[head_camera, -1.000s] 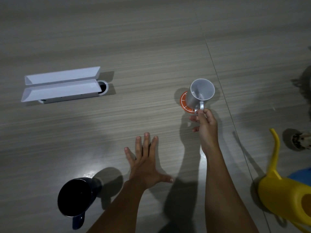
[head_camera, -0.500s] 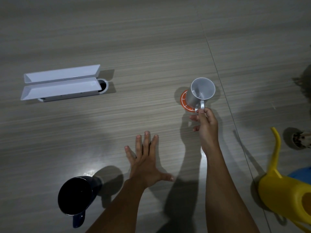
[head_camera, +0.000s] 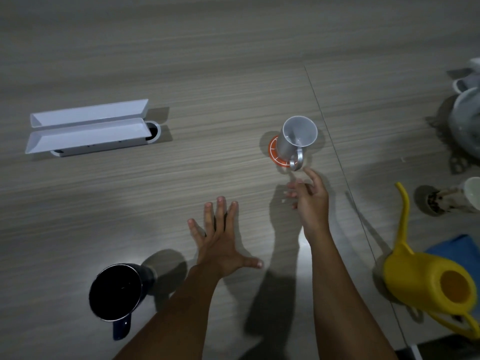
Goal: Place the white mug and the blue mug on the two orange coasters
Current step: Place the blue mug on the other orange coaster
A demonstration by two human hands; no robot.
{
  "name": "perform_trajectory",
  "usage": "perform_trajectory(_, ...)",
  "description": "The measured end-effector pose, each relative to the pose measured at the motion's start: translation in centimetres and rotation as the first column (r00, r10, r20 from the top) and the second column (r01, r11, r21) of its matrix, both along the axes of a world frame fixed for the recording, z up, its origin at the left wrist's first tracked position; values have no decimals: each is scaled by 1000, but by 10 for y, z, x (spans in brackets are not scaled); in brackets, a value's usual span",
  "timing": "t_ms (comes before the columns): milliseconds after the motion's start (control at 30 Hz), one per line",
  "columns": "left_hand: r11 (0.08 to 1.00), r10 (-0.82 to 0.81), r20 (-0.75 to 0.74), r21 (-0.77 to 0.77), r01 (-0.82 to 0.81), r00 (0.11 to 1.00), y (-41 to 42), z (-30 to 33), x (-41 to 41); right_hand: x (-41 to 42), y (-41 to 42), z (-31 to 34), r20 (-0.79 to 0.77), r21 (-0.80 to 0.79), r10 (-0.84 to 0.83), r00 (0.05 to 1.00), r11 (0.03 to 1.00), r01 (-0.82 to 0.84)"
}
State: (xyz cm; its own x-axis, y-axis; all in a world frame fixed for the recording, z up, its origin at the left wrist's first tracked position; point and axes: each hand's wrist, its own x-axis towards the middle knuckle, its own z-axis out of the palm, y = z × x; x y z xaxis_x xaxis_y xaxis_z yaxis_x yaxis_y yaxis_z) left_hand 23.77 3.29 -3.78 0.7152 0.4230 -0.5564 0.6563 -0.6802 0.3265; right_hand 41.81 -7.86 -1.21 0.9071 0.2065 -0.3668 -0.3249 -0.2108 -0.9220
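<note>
The white mug (head_camera: 294, 141) stands upright on an orange coaster (head_camera: 274, 153) right of the table's middle, its handle turned toward me. My right hand (head_camera: 310, 196) hovers just below that handle, fingers loose and apart, holding nothing. My left hand (head_camera: 220, 242) lies flat on the table with fingers spread. The blue mug (head_camera: 119, 292) stands upright at the lower left, dark inside, handle toward me. Only one coaster is visible.
A white two-flap cable box (head_camera: 88, 127) sits at the left. A yellow watering can (head_camera: 428, 276) stands at the lower right beside a blue object (head_camera: 459, 253). White crockery (head_camera: 467, 120) and a small pot (head_camera: 439, 201) line the right edge.
My right hand has let go of the white mug's handle and drawn back toward me. The mug now rests on the coaster. The left hand has stayed put.
</note>
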Motion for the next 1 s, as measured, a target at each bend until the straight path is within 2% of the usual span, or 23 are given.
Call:
perform_trajectory(167, 1000, -26, 26, -10, 26, 999, 1, -2, -3, -54, -33, 5, -25, -106, 54, 998, 993, -56)
perform_trajectory(367, 986, -145, 211, 117, 122, 967, -2, -2, -65, -128, -71, 3, -36, -236, 243, 969, 940, -245)
perform_trajectory(533, 983, -138, 343, 160, 87, 929, -27, -9, -146, -178, -74, -5, 95, -373, 372, 923, 874, -313)
perform_trajectory(600, 987, -129, 375, 136, 83, 918, -34, -11, -169, -194, -68, -10, 166, -501, 489, 856, 790, -354)
perform_trajectory(700, 991, -135, 407, 61, 121, 903, -27, -8, -199, -223, -53, -19, 260, -628, 675, 690, 661, -410)
perform_trajectory(767, 989, -141, 433, 24, 145, 890, -20, -7, -200, -227, -48, -29, 220, -662, 735, 642, 595, -455)
perform_trajectory(833, 999, -31, 479, 41, 13, 877, -10, 6, -242, -262, -31, -27, 185, -708, 845, 501, 468, -528)
perform_trajectory(933, 998, 47, 491, 12, -60, 870, -10, 5, -254, -267, -40, -40, 119, -766, 862, 493, 396, -507)
perform_trajectory(1000, 972, 233, 517, -91, -218, 824, -10, 13, -267, -268, -43, -42, 122, -793, 868, 481, 377, -479)
